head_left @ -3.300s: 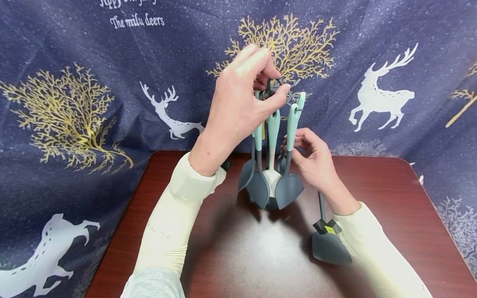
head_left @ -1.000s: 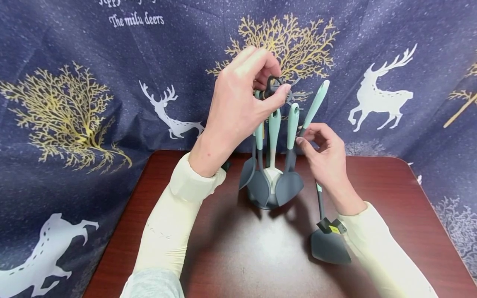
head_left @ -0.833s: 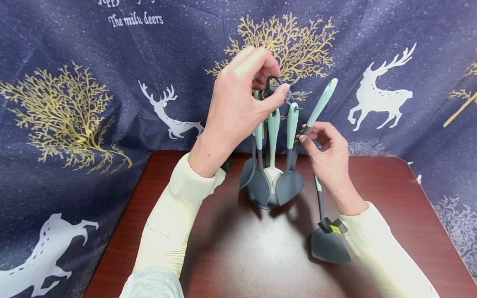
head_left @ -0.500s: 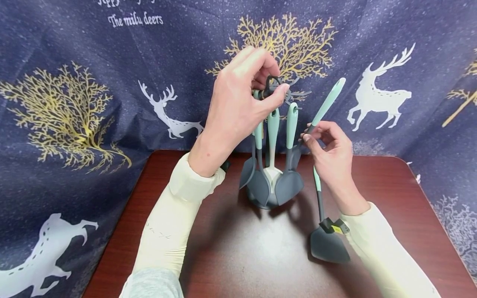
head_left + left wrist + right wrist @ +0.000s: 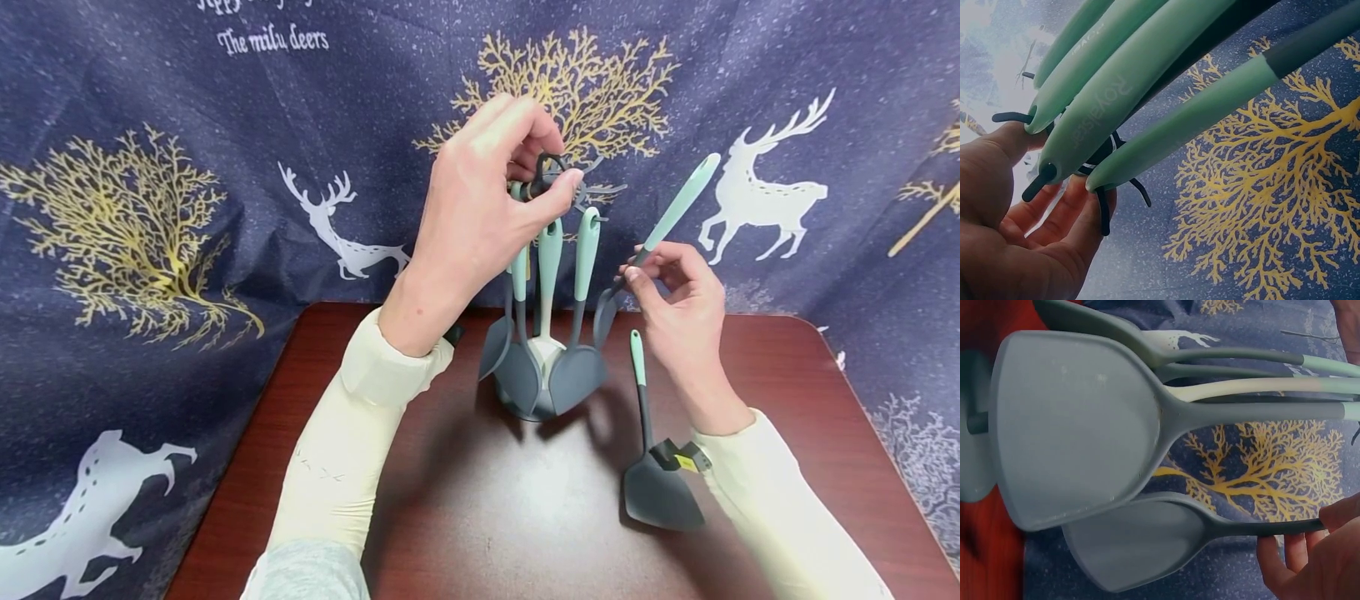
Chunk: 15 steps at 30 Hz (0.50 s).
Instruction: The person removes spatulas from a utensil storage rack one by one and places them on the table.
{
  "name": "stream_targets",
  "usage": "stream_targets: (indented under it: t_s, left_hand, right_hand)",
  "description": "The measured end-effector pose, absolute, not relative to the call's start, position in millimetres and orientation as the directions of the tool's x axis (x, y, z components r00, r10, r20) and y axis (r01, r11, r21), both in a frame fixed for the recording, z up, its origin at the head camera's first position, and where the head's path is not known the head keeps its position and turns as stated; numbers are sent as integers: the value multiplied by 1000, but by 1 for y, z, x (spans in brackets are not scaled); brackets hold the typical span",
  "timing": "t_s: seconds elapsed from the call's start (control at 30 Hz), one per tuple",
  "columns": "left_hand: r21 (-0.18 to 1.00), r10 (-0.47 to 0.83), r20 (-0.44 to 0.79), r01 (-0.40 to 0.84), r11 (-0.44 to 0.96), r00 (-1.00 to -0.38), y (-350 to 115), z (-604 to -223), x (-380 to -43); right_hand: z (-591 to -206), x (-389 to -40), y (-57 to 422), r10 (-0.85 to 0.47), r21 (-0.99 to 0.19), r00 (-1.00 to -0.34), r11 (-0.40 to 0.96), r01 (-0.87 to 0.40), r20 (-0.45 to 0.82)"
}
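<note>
My left hand (image 5: 487,192) pinches the top of a dark utensil stand (image 5: 551,161); its hooks carry several mint-handled utensils, including a front spatula (image 5: 577,379) and a pale-headed utensil (image 5: 551,258). In the left wrist view, the fingers (image 5: 1063,219) reach around the hook ring beneath the handles. My right hand (image 5: 686,304) pinches the dark shaft of another spatula (image 5: 684,200), tilted with its mint handle up and right. Its grey head (image 5: 1141,540) is partly covered by the front spatula in the right wrist view.
Another spatula (image 5: 663,496) with a mint handle lies on the red-brown table (image 5: 487,508), beside my right forearm. Behind the table hangs a dark blue cloth (image 5: 337,108) with deer and golden trees.
The spatula in my right hand has come off the stand, moving right and tilting further over. The hanging utensils have shifted slightly left lately. My left hand has stayed at the stand's top.
</note>
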<state>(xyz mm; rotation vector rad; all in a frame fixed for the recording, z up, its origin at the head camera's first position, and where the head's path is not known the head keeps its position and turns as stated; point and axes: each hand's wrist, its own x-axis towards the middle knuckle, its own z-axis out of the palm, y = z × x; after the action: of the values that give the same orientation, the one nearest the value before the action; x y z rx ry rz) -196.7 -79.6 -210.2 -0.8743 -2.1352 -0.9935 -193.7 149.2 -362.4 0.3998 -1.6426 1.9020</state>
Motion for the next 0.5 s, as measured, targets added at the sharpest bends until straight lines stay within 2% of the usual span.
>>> stream_targets:
  t_s: [0.2,0.5]
  left_hand:
    - [405,303,749,769,495,-590,-79,-210,-197]
    - [402,306,750,771,493,-587,-79,-210,-197]
  right_hand:
    - [-363,-193,157,248,-795,-781,-64,-604,573]
    - [-365,-190,167,261,-803,-772,19,-596,579]
